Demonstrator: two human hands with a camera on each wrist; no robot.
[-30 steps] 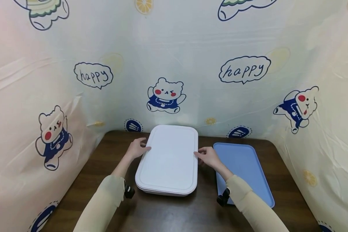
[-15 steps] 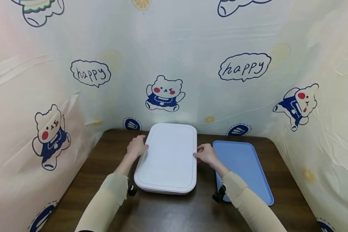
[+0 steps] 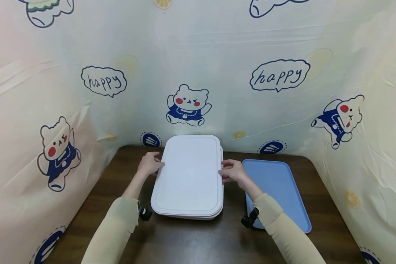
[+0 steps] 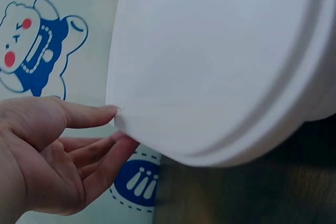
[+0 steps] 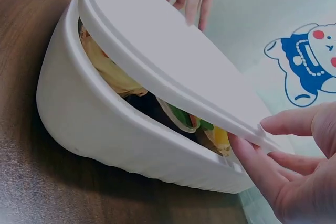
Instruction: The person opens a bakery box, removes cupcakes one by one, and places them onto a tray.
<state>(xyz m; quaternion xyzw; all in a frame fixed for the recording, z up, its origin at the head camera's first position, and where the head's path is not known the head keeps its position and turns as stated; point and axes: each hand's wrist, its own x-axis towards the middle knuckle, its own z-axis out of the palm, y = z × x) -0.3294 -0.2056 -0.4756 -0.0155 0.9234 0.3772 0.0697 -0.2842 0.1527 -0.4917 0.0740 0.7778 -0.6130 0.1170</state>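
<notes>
A white lid (image 3: 188, 176) with rounded corners is raised a little off a white storage box (image 5: 79, 119). At its left edge, my left hand (image 3: 149, 164) pinches the rim between thumb and fingers. My right hand (image 3: 234, 171) grips the opposite edge, thumb on top and fingers beneath. Through the gap in the right wrist view, a yellowish crinkled item (image 5: 107, 72) and something green and yellow (image 5: 207, 129) show inside the box; their kinds are unclear. From the head view the lid hides most of the box.
A shallow blue tray (image 3: 277, 187) lies right of the box, partly under my right forearm. Brown wooden table (image 3: 191, 242) extends in front. Behind and at both sides hangs a printed cloth (image 3: 231, 44), close to the box's far end.
The lid has come up off the box and shifted slightly left and away, carried by both hands. The box rim now shows along the right side. The blue tray has stayed put.
</notes>
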